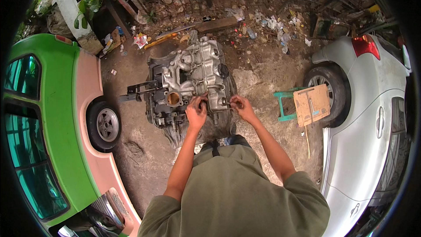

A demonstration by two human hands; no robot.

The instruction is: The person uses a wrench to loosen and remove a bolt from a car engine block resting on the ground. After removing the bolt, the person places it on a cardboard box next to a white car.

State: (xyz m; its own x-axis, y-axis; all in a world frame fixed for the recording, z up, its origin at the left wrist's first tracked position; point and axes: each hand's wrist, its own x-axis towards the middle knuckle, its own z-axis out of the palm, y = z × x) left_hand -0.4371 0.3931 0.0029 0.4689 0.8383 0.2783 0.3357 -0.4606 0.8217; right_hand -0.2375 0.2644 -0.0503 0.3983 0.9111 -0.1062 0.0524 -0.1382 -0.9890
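A car engine [186,77] with a silvery metal valve cover [210,72] sits on the ground in front of me. A dark round cap [222,70] is on the cover's right side. My left hand [196,111] rests at the near left edge of the cover, its fingers curled together; anything in them is too small to make out. At the cover's near right corner, beside a dark round opening, my right hand [242,106] has its fingertips pinched together. What they grip there, if anything, cannot be told. A round metal flange [174,99] lies left of my left hand.
A green and pink vehicle [66,83] stands at the left, a silver car [359,101] at the right. Near its wheel is a green stool [285,105] with a cardboard piece [312,104] bearing tools. A wooden plank [216,24] and scattered litter lie beyond the engine.
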